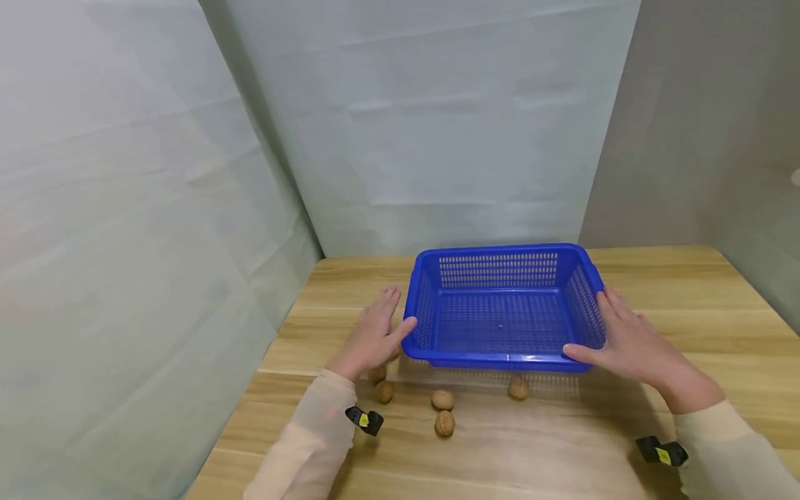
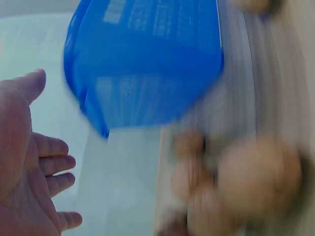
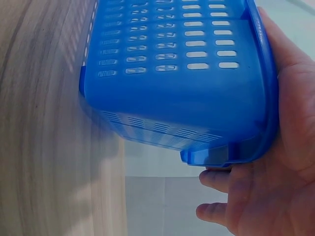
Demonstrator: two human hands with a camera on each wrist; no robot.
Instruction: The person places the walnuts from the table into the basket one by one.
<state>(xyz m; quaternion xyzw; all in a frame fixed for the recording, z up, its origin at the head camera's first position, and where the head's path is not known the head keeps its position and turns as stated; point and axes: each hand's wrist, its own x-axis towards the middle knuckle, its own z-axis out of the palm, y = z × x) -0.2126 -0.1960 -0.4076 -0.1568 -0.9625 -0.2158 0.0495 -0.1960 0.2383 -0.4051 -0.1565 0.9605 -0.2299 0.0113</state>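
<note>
A blue plastic basket (image 1: 500, 361) with slotted walls stands in front of me in the head view, its open top facing up and toward me. My right hand (image 1: 637, 347) grips its right side, with the thumb over the front rim and the fingers along the side wall. At the left end is my left hand (image 1: 373, 333), fingers extended; the left wrist view shows a gap between that palm and the basket (image 2: 147, 73). Walnuts (image 1: 442, 400) lie in front of the basket, and several more (image 1: 384, 392) sit by the left wrist, partly hidden by the hand.
The wood-grain table (image 1: 512, 451) carries everything. Pale cloth screens (image 1: 450, 139) rise behind it and along the left side. One walnut (image 1: 519, 387) lies close to the basket's front wall, in its shadow. Each sleeve has a black wrist mount (image 1: 364, 420).
</note>
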